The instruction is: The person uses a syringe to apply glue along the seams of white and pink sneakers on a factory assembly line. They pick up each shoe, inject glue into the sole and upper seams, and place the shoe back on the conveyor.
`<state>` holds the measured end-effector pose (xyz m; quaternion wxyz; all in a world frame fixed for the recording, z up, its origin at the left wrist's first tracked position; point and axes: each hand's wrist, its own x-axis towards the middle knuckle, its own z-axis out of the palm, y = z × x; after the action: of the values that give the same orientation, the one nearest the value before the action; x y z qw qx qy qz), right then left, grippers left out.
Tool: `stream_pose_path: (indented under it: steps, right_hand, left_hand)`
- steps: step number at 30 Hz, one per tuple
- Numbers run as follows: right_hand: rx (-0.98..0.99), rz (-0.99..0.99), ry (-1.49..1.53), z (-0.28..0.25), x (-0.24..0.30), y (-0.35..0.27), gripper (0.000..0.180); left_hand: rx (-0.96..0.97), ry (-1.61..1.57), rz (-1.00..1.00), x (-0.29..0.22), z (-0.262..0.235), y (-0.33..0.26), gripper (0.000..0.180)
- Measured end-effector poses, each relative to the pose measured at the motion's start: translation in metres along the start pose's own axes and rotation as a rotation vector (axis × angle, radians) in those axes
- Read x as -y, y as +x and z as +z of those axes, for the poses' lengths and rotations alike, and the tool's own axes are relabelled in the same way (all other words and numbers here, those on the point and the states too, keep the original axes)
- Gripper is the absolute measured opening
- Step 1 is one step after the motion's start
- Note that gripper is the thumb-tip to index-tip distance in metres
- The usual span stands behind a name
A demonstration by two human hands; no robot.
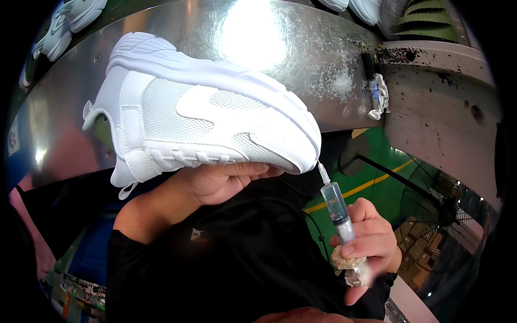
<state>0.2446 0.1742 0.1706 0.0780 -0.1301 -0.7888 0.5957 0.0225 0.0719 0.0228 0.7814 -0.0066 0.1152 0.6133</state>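
A white sneaker [215,116] with mesh panels lies on its side in the air, sole toward the far side and toe to the right. My left hand [221,183] grips it from below near the laces and toe; the fingertips are partly hidden behind the upper. In my right hand [371,237] is a clear syringe [337,207] with dark markings, its tip pointing up and touching or almost touching the seam between toe and sole. Crumpled whitish material wraps the syringe's lower end, and my thumb is at the plunger end.
Beyond the shoe runs a shiny metal worktop [307,48], scuffed at right. A dark marker-like tool [369,70] and crumpled white tissue [380,97] lie at its right edge. More white shoes [81,13] stand at the far left. A black fan [444,212] stands at lower right.
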Motion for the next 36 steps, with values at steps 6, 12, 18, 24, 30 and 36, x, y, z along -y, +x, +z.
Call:
stream_pose_path:
  steps: [6,12,18,24,30,36]
  right_hand:
    - [-0.084,-0.122,-0.212,0.017,-0.009,0.008,0.058]
    - [-0.078,-0.201,-0.448,0.028,-0.015,0.020,0.041]
    - [-0.131,-0.261,-0.586,0.042,-0.027,0.019,0.035]
    - [-0.136,-0.304,-0.692,0.048,-0.032,0.019,0.034]
    - [-0.112,-0.306,-0.762,0.047,-0.036,0.017,0.038]
    - [-0.124,-0.346,-0.728,0.043,-0.031,0.019,0.037]
  left_hand:
    - [0.047,-0.036,0.011,-0.005,0.007,0.012,0.035]
    - [0.035,-0.043,0.015,-0.005,0.013,0.014,0.029]
    - [-0.028,-0.014,0.003,-0.007,0.021,0.012,0.029]
    - [-0.049,-0.014,0.010,-0.007,0.027,0.010,0.030]
    - [-0.055,-0.005,0.030,-0.007,0.030,0.012,0.030]
    - [-0.062,-0.014,0.064,-0.006,0.027,0.014,0.032]
